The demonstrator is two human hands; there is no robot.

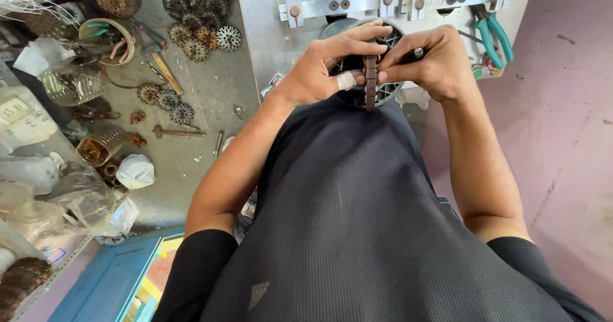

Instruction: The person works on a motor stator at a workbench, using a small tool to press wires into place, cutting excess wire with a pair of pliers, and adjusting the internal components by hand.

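Observation:
My left hand point(325, 63), with a white bandage on the thumb, and my right hand point(428, 60) both grip a round rusty-brown laminated motor core point(371, 82) seen edge-on. They hold it upright over a dark round fixture point(391, 92) on a grey metal machine plate point(268, 35). My right hand also has a small metal tool tip point(419, 52) sticking out between its fingers. My dark shirt hides the lower part of the fixture.
Teal-handled pliers point(495, 35) lie on the plate at the right. Several rusty toothed motor cores point(195, 15) lie on the concrete floor at the left, with a hammer point(179, 131), a jar point(71, 84), plastic bags point(83, 197) and a blue board point(108, 284).

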